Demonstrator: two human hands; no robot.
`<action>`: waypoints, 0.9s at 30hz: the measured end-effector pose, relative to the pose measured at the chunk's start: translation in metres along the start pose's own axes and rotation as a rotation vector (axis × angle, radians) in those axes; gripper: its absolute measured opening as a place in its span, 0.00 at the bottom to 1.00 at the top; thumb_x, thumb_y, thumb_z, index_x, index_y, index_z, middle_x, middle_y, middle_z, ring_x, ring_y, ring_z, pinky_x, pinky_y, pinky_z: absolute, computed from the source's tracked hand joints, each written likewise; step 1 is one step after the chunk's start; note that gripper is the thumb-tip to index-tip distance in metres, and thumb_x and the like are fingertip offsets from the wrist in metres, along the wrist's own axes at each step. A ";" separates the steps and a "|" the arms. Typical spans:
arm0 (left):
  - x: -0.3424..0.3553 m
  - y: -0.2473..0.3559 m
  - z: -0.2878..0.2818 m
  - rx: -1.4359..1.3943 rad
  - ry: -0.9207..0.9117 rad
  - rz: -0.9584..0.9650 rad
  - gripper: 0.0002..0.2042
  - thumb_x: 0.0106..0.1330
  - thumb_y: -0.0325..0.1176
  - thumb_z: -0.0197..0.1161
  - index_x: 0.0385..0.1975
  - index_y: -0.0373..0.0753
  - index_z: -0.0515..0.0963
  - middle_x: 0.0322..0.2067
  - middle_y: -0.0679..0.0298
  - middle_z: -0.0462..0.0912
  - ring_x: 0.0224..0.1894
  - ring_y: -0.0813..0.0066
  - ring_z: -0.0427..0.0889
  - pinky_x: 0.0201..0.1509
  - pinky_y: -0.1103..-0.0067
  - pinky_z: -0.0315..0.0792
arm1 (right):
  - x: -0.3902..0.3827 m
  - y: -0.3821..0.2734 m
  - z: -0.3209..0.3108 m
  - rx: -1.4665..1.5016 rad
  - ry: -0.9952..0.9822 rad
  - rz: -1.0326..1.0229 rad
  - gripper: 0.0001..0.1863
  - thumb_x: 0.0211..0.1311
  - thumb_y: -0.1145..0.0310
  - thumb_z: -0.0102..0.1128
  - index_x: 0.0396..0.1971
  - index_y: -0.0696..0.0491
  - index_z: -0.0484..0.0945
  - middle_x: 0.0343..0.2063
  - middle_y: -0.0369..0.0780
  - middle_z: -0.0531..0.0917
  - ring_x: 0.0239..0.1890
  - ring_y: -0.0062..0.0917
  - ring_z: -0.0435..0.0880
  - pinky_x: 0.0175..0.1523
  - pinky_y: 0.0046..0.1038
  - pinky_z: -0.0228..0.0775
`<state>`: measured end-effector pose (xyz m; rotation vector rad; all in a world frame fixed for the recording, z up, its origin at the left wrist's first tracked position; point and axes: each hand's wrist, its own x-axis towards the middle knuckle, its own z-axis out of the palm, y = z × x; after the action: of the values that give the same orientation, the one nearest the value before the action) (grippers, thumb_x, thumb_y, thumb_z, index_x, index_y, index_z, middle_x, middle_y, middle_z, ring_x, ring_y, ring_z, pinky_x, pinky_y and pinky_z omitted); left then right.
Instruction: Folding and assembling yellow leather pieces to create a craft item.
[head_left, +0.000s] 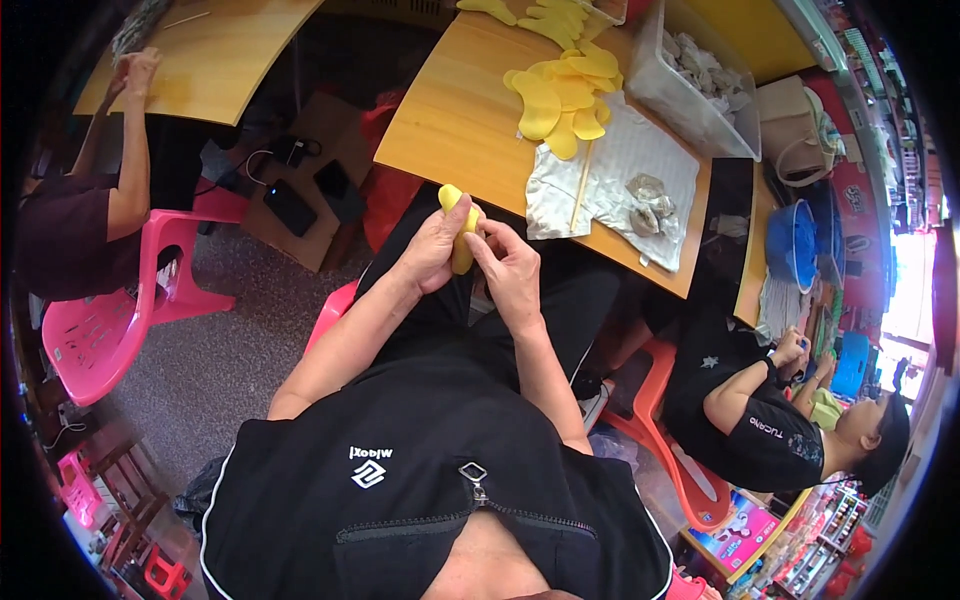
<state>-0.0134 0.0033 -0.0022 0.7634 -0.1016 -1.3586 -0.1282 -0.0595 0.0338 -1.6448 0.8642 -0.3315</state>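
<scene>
My left hand (436, 248) is wrapped round a yellow curved, soft-looking piece (452, 197), held upright above my lap near the table's front edge. My right hand (511, 266) pinches the same piece from its right side, thumb and fingertips pressed together against it. Fingers hide the middle of the piece, so I cannot tell its exact kind. On the wooden table (440, 110) lies a loose heap of similar flat yellow pieces (568, 88). Closer to me a white cloth (625, 165) carries a thin wooden stick (582, 188) and a crumpled clear plastic bag (650, 205).
A clear plastic bin (690, 85) of whitish crumpled material stands at the table's right. Two phones (290, 207) lie on cardboard at left, near a pink chair (150, 300). One person works at far left, another sits at right on an orange chair (665, 440) beside a blue basin (792, 245).
</scene>
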 end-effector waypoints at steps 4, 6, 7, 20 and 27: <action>0.007 0.000 -0.006 -0.040 0.020 0.089 0.20 0.67 0.54 0.50 0.35 0.40 0.71 0.29 0.67 0.73 0.32 0.81 0.73 0.38 0.83 0.71 | -0.007 -0.006 0.005 -0.009 0.295 -0.295 0.11 0.56 0.76 0.64 0.40 0.57 0.80 0.24 0.32 0.75 0.25 0.12 0.72 0.29 0.16 0.65; 0.008 -0.001 -0.007 -0.055 0.018 0.132 0.21 0.67 0.54 0.50 0.35 0.40 0.71 0.30 0.67 0.72 0.33 0.81 0.73 0.38 0.83 0.71 | -0.007 -0.001 0.007 -0.171 0.343 -0.509 0.12 0.55 0.76 0.64 0.41 0.56 0.80 0.30 0.36 0.76 0.26 0.16 0.73 0.29 0.18 0.67; 0.008 -0.001 -0.006 -0.071 0.017 0.174 0.21 0.67 0.55 0.50 0.36 0.40 0.71 0.30 0.67 0.72 0.33 0.81 0.73 0.38 0.83 0.71 | -0.005 0.001 0.009 -0.201 0.329 -0.563 0.13 0.54 0.74 0.65 0.41 0.56 0.80 0.31 0.39 0.75 0.27 0.20 0.73 0.32 0.20 0.68; 0.002 -0.012 -0.013 0.037 0.025 0.106 0.18 0.65 0.51 0.57 0.35 0.39 0.72 0.28 0.70 0.72 0.30 0.85 0.72 0.34 0.86 0.68 | 0.011 0.026 0.002 0.155 -0.123 0.009 0.10 0.58 0.66 0.64 0.31 0.58 0.80 0.27 0.30 0.71 0.26 0.11 0.66 0.29 0.17 0.59; 0.004 -0.016 -0.012 0.036 0.060 0.125 0.16 0.65 0.47 0.60 0.35 0.38 0.73 0.29 0.69 0.74 0.31 0.85 0.73 0.34 0.85 0.69 | 0.008 0.024 0.011 0.319 0.071 0.011 0.09 0.55 0.70 0.66 0.32 0.60 0.81 0.27 0.33 0.74 0.27 0.13 0.72 0.32 0.17 0.64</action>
<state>-0.0202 0.0050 -0.0215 0.8148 -0.1247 -1.2172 -0.1244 -0.0579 0.0061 -1.3385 0.8262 -0.4969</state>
